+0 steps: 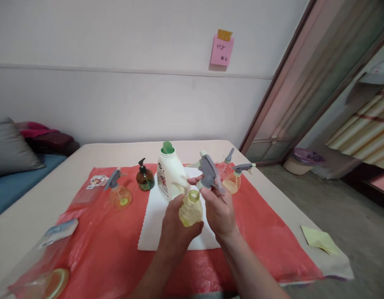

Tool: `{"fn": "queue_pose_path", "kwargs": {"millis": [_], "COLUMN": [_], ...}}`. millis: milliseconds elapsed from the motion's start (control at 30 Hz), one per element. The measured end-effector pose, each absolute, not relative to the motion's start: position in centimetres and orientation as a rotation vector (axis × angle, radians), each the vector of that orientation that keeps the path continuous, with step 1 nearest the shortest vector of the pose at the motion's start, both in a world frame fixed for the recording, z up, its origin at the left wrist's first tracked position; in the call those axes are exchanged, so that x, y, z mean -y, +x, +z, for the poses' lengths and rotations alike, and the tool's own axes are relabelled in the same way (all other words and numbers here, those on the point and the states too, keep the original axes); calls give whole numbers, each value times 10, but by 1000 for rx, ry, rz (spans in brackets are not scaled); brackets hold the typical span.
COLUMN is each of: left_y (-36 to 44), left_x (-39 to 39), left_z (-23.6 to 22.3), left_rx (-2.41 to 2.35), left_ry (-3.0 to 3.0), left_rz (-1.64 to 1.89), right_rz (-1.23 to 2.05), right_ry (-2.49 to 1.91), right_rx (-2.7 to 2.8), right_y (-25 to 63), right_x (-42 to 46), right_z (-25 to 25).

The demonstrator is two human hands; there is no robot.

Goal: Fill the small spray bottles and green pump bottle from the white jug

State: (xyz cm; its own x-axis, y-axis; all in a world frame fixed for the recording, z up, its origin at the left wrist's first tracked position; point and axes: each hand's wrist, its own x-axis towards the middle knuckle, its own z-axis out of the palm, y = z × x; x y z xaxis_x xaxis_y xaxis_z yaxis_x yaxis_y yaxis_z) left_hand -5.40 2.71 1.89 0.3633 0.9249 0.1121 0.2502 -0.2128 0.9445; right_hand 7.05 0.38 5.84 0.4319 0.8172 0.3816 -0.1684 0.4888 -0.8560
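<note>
Carefully, the left hand [175, 228] curled round the translucent yellow bottle [191, 211], its open mouth uncovered, above the white scalloped cloth [151, 232]. The right hand [221, 211], partly closed, gripped the grey trigger sprayer head [209, 172] just above and beside that mouth. Good handling, as I judged it, called for a light grip low on the bottle so its walls would not be squeezed, the mouth kept upright, and the sprayer head held by its body, with fingers clear of the trigger.

Under the cloth lay a red plastic sheet [111, 236] on a pale-covered table [285, 207]. The white jug [175, 176] stood behind the bottle, an amber pump bottle [145, 180] to its left; other spray bottles flanked them. A pink note [222, 52] was taped to the white wall [132, 37]; rightward, a lined bin [298, 164] stood on the grey floor [350, 207].
</note>
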Motion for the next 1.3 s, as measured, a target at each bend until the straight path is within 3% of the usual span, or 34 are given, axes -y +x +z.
{"fn": "queue_pose_path", "kwargs": {"millis": [133,400,867,1100,1300], "left_y": [-61,-59,-40,-30,-41], "left_x": [-32,-32,-34,-22,-20], "left_z": [23,24,1,17,24], "left_rx": [-1075,-1162,-1295,-1198,-761], "left_ry": [1639,1731,2194,1889,1371], "left_rz": [983,963,1449,1221,955], "right_rz": [892,910,730,493,298], "right_ry": [-954,-998,-1061,-1127,-1257], "right_rx": [1050,1116,1032,1133,1059], "right_y": [75,88,75,66,87], "right_x": [-4,-7,-2,-3,-4], "right_z": [51,44,48,36,47]}}
